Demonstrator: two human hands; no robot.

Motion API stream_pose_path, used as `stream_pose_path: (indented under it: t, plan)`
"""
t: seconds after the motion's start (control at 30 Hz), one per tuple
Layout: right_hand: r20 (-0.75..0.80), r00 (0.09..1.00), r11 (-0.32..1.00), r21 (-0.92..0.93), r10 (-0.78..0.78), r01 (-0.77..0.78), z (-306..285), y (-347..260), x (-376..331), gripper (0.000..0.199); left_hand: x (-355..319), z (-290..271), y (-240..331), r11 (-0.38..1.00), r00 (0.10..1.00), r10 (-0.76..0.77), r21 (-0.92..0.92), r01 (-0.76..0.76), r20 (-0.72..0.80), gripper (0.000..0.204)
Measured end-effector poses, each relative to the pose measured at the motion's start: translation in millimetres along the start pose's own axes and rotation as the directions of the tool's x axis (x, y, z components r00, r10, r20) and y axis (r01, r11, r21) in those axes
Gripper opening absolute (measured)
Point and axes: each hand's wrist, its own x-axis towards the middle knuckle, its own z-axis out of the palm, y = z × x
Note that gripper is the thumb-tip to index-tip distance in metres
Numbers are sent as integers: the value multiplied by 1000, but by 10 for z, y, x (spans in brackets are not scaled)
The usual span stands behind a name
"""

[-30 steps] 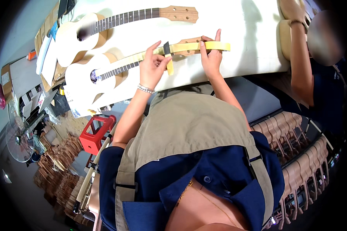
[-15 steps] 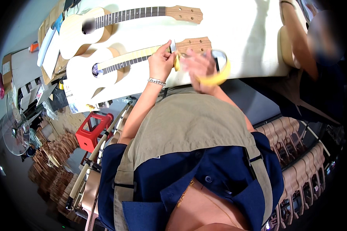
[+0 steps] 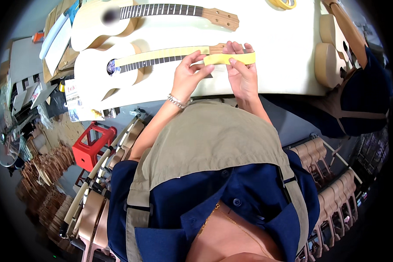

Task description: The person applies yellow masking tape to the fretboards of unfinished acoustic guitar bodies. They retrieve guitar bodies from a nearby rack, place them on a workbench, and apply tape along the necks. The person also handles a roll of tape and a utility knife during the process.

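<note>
Between my hands, above the near ukulele's headstock, a short strip of yellow masking tape (image 3: 222, 59) is stretched out. My left hand (image 3: 188, 75) pinches its left end between thumb and fingers. My right hand (image 3: 243, 78) has the strip lying across its fingers, with the thumb pressed on it. Below lies the near ukulele (image 3: 89, 70), pale and unfinished, its neck pointing right. Yellow tape (image 3: 161, 54) covers the far side of its fretboard, while the near side shows dark with frets. Its brown headstock (image 3: 216, 49) is partly hidden by my hands.
A second ukulele (image 3: 179, 10) lies farther back on the white table (image 3: 266, 43). Yellow tape rolls (image 3: 283, 3) rest at the far edge. To the right, another person's arm (image 3: 351, 26) reaches over by more pale bodies (image 3: 329, 65). A red stool (image 3: 94, 146) stands lower left.
The tape roll has left my right hand; rolls now show at the table's far side. A separate strip is now held between both hands. The view has shifted slightly.
</note>
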Motion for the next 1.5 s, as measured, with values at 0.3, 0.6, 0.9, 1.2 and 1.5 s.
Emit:
stream_pose_path:
  t: [0.3,0.6,0.9,1.2,1.5]
  plan:
    - [26,991,756,650,-128,80,-785,-617,202,40,-157,-1641,315,942,887,254,307,-136,-386,7]
    - [295,918,-309,-928,-265,209,-661,-103,422,90,23,-2238,613,481,837,452,875,62,-308,19]
    - [151,932,92,-977,-331,191,-779,-15,486,99,50,-2312,462,248,782,582,964,94,-226,37]
    - [128,908,7,-990,-399,143,-801,17,500,98,-249,-1847,172,-264,857,505,964,45,99,72]
    - [225,866,-74,-974,-446,215,-883,189,506,88,41,-307,-526,-19,887,324,939,-342,330,85]
